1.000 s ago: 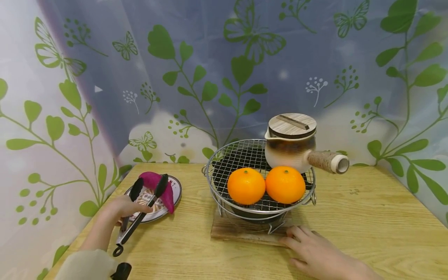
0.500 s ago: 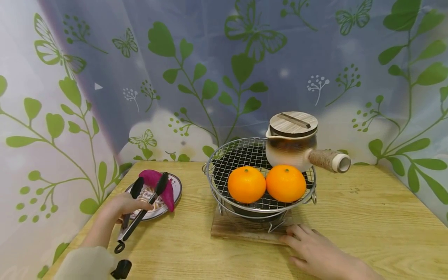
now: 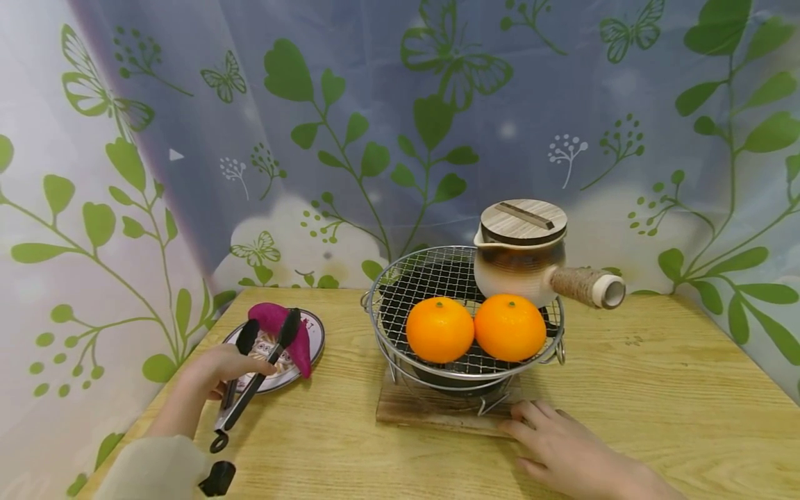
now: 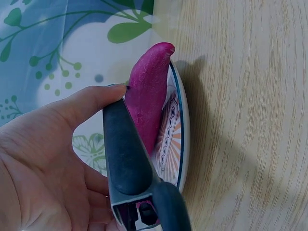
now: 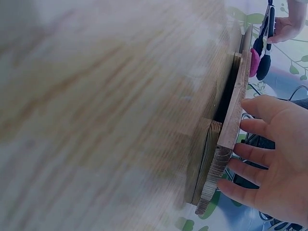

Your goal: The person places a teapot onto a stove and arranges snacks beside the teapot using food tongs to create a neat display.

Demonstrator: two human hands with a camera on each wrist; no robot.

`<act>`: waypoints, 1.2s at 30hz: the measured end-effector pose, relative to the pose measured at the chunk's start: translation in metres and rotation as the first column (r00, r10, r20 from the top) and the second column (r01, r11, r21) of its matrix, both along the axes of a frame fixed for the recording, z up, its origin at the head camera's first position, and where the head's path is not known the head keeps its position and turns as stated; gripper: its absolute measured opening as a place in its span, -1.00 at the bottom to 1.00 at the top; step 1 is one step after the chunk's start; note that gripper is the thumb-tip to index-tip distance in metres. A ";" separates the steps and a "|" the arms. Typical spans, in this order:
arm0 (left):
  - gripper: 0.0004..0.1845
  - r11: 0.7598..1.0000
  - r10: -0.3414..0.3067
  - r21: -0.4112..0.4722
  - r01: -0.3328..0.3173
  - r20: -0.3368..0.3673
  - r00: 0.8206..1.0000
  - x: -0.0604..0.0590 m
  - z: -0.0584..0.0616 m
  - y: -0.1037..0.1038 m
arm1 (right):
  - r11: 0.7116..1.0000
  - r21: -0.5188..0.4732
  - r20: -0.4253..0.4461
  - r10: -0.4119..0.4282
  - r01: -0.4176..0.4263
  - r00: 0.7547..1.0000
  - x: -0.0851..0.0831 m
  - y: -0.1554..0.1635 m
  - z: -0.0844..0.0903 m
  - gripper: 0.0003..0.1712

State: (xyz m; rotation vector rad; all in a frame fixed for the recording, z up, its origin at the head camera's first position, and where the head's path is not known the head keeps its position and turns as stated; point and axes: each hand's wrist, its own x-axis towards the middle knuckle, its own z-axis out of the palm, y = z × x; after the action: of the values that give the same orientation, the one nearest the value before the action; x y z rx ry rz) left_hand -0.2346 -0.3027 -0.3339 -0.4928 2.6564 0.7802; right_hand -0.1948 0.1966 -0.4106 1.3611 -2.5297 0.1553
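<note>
My left hand holds a pair of black-tipped metal tongs with its thumb and fingers on the two arms. The tongs' tips stand apart above a patterned plate. On that plate lies a purple-skinned sweet potato, its far end seen past the tongs in the left wrist view; whether the tips touch it I cannot tell. My right hand rests its fingertips on the near right edge of a wooden board. In the right wrist view those fingers lie fairly straight along the board's edge.
On the board stands a round wire grill over a dark bowl. It carries two oranges side by side and, behind them, a lidded clay pot whose wrapped handle juts right. A printed curtain hangs behind the table.
The tongs in my left hand have shifted slightly right. The head view has tilted a little. My right hand, the grill and the sweet potato look unmoved.
</note>
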 end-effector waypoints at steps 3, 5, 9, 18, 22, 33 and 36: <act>-0.02 1.000 -0.004 0.004 0.004 -0.009 1.000 -0.001 -0.002 0.000 | 1.000 -0.004 -0.005 0.000 0.000 1.000 0.000 0.000 0.000 -0.54; -0.05 1.000 -0.005 0.014 0.005 -0.011 1.000 -0.001 -0.003 -0.001 | 1.000 -0.005 -0.007 0.000 0.000 1.000 0.000 0.000 0.000 -0.55; -0.10 1.000 -0.014 0.021 0.014 -0.010 1.000 -0.001 -0.004 -0.002 | 1.000 -0.004 -0.010 -0.001 0.001 1.000 0.000 0.000 -0.001 -0.56; -0.28 0.999 -0.013 0.032 0.014 -0.026 1.000 -0.001 -0.003 -0.005 | 0.999 -0.026 -0.079 0.023 -0.025 0.997 0.000 0.000 -0.003 -0.56; -0.22 0.999 -0.014 0.045 0.016 -0.030 0.999 -0.001 -0.002 -0.007 | 0.999 -0.037 -0.093 0.028 -0.031 0.995 0.001 -0.001 -0.003 -0.57; 0.05 1.000 -0.004 -0.001 0.004 0.000 1.000 -0.009 0.010 -0.002 | 0.998 -0.039 -0.097 0.037 -0.041 0.995 -0.002 0.001 -0.005 -0.57; 0.08 0.999 -0.007 -0.035 0.008 0.022 1.000 -0.013 0.014 0.004 | 0.998 -0.042 -0.098 0.042 -0.046 0.994 -0.002 0.001 -0.006 -0.56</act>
State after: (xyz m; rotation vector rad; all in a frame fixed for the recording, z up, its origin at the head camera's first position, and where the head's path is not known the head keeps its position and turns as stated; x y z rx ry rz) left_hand -0.2474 -0.2987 -0.3202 -0.4969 2.6545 0.7233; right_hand -0.1968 0.1976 -0.4163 1.3737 -2.4037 0.1492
